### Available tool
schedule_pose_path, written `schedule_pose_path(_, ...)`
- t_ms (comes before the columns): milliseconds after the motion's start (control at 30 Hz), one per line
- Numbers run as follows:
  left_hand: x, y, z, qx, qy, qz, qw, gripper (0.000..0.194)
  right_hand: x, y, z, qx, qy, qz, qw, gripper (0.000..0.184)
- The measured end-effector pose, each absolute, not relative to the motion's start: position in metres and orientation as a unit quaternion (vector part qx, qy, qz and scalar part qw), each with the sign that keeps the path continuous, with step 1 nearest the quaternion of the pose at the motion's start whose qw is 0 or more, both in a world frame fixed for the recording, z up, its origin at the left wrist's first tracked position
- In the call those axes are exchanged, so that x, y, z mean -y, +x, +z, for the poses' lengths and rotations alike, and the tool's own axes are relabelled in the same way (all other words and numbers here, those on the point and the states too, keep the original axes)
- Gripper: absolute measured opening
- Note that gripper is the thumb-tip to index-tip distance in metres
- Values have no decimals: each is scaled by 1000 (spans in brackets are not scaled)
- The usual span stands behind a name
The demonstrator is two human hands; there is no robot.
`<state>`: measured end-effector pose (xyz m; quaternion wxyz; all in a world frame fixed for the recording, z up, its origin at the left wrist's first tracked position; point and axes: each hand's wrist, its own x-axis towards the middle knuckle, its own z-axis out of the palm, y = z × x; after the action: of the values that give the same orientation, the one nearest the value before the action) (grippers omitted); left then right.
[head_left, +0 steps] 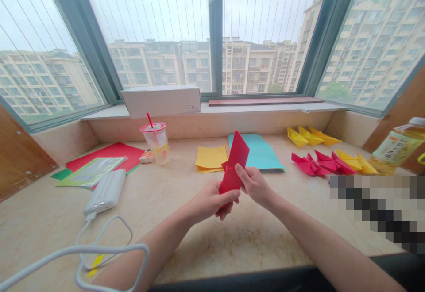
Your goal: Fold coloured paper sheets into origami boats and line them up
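A piece of folded red paper [238, 150] is held up above the counter, tilted with its pointed end upward. My left hand [217, 199] grips its lower end, thumb in front and fingers behind. Higher up on the right edge, my right hand [254, 182] pinches the paper with the thumb on its front face; its other fingers are partly hidden behind. Just behind the hands lie yellow paper sheets [210, 157] and light blue sheets [264, 152] on the counter.
Folded yellow boats [312, 137] and red folded pieces [310, 164] stand at right, beside a bottle [398, 144]. At left are a plastic cup [157, 144], a white power bank [106, 192] with a cable [109, 248], and red paper [99, 155]. A white box [162, 101] sits on the sill.
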<state>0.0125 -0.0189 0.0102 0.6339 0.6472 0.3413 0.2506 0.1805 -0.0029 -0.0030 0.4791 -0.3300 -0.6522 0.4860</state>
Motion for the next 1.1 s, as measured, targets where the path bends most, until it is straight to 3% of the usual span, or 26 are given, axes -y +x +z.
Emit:
schedule_pose_path(333,16,10,7,-337,622,297,641,27,6,183,-14,709,-328,474,407,58)
schedule_pose_path(500,17,7,11,-297,606,302,674,36,4,183,-11,668,-312,496,458,61)
schedule_pose_path(667,20,6,18,-304,655,221,656,30,3,180,-9,645,-283,522,481,59)
schedule_pose_path(1100,22,3,23,-298,704,193,615,28,-2,179,-13,557,-347,500,565,56)
